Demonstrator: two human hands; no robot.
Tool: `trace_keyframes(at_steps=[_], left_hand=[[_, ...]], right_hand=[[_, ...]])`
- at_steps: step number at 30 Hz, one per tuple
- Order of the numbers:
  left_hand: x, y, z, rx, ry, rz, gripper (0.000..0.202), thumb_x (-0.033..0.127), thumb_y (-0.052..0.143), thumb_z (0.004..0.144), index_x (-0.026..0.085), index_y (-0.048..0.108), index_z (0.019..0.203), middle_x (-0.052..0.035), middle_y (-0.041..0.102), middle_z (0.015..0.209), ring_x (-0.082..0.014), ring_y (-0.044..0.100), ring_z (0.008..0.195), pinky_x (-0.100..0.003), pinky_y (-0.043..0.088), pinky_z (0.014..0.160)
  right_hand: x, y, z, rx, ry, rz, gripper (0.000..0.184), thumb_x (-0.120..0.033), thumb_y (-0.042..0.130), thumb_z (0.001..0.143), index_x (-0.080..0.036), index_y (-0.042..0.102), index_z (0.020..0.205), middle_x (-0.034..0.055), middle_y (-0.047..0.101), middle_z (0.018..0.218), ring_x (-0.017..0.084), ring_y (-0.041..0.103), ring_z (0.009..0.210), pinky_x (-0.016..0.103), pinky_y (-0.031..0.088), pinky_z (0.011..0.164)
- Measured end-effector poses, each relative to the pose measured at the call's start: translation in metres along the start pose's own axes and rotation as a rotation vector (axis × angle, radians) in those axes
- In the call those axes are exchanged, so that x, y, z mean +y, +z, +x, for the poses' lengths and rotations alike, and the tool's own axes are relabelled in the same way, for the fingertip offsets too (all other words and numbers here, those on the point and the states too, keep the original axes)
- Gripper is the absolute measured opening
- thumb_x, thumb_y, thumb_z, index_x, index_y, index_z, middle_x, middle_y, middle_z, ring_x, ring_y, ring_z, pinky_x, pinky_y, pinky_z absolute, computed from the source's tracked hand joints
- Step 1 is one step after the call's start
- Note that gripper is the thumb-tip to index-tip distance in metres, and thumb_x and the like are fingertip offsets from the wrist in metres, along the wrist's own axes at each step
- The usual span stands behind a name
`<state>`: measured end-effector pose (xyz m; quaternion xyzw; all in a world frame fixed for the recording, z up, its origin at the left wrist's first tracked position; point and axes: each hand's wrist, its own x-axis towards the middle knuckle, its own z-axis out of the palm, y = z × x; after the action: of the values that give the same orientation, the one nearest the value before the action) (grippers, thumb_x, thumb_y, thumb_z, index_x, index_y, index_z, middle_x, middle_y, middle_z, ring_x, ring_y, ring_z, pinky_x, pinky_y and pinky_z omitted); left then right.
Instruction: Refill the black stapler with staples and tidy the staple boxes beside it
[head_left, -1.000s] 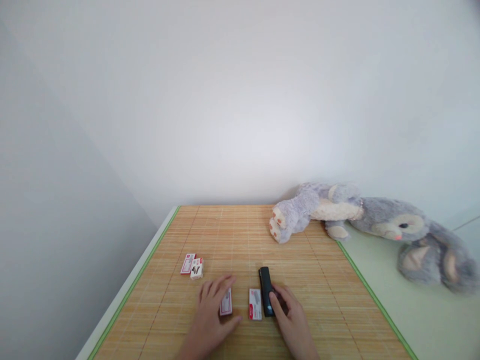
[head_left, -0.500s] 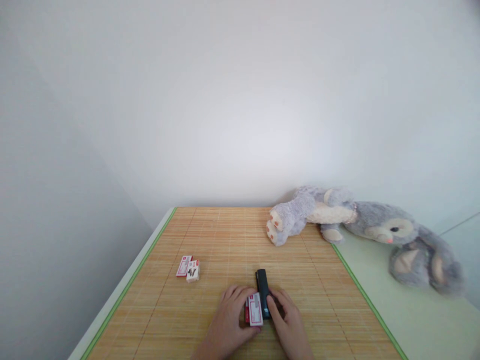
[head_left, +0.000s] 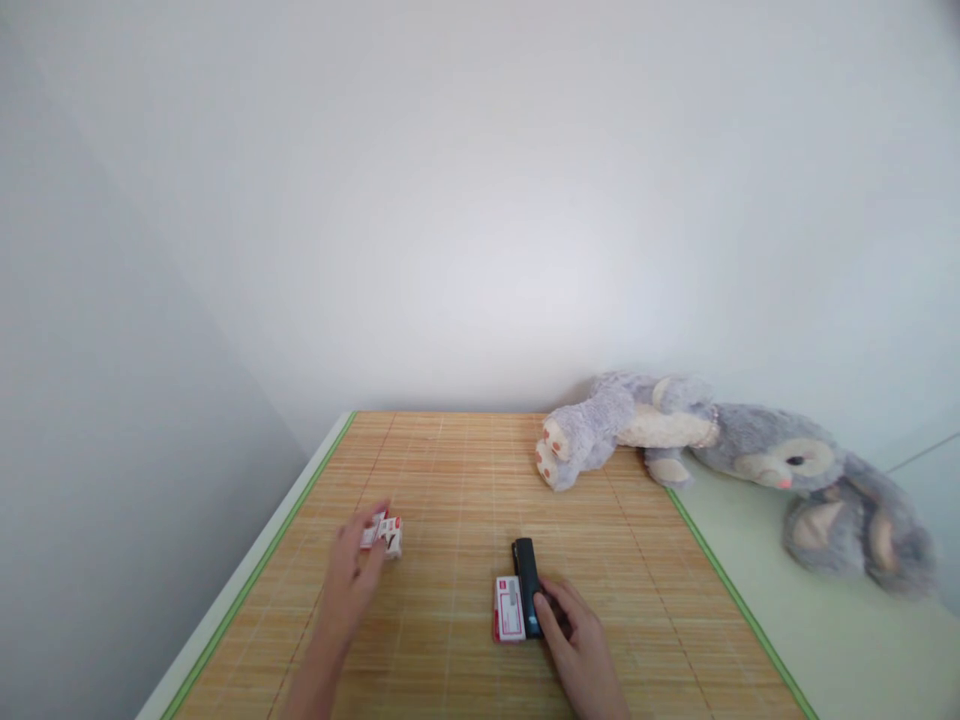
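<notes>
Near the front of the bamboo mat (head_left: 480, 480), right of centre: a black stapler (head_left: 528, 585), slim and oblong, lying flat with its long axis running away from the viewer, far end rounded and tipped slightly left. Just beside its left flank, apparently touching: a stacked pair of staple boxes (head_left: 508, 609), white on top with red print and a red edge showing beneath, long axis parallel to the stapler, short ends toward and away from the viewer. Right hand (head_left: 576, 640) resting on the mat against the stapler's near right side, fingers loosely curled, fingertips (head_left: 541, 604) on the stapler's near end; laid against it rather than closed round it. Further left, well apart from the stapler: two more small staple boxes (head_left: 384, 533), red and white, lying side by side, the right one showing a dark picture on its face, both with long axes pointing roughly away and a little right. Left hand (head_left: 351, 580) stretched out over the mat, fingers spread and blurred, tips reaching the left box of that pair and partly covering it; open, grasping nothing. Hands well apart from each other. Beyond the mat's green-edged right border, on the pale green surface (head_left: 825, 640): a grey plush rabbit (head_left: 750, 455) lying on its side, feet over the mat's far right corner, head to the right. Behind everything, a plain white wall (head_left: 480, 200).
</notes>
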<state>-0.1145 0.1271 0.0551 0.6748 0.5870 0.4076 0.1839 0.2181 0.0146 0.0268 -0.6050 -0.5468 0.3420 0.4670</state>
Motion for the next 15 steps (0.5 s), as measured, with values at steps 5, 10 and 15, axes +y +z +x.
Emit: trace_keyframes(at_steps=[5, 10, 15], left_hand=[[-0.068, -0.043, 0.039, -0.175, 0.005, 0.190, 0.059, 0.038, 0.063, 0.077, 0.029, 0.063, 0.135, -0.0045, 0.066, 0.139, -0.0318, 0.054, 0.132, -0.051, 0.037, 0.117], [-0.074, -0.059, 0.007, -0.090, -0.087, 0.223, 0.061, 0.042, 0.065, 0.071, 0.021, 0.060, 0.129, -0.0112, 0.068, 0.128, -0.0351, 0.060, 0.118, -0.055, 0.045, 0.109], [0.017, -0.014, -0.044, -0.204, 0.078, 0.032, 0.064, 0.028, 0.065, 0.077, 0.029, 0.050, 0.139, -0.0067, 0.058, 0.140, -0.0299, 0.055, 0.131, -0.051, 0.043, 0.116]], right_hand=[[0.000, 0.000, 0.000, 0.000, 0.014, -0.001, 0.043, -0.054, 0.056, 0.100, -0.021, 0.075, 0.120, 0.0106, 0.073, 0.106, 0.025, 0.070, 0.097, 0.034, 0.058, 0.087], [0.004, 0.002, 0.001, -0.014, 0.029, 0.003, 0.043, -0.055, 0.055, 0.100, -0.022, 0.075, 0.119, 0.0093, 0.073, 0.103, 0.024, 0.069, 0.092, 0.032, 0.058, 0.082], [0.004, 0.003, 0.000, -0.010, 0.051, -0.005, 0.043, -0.056, 0.056, 0.100, -0.023, 0.074, 0.120, 0.0082, 0.072, 0.102, 0.023, 0.069, 0.089, 0.031, 0.057, 0.079]])
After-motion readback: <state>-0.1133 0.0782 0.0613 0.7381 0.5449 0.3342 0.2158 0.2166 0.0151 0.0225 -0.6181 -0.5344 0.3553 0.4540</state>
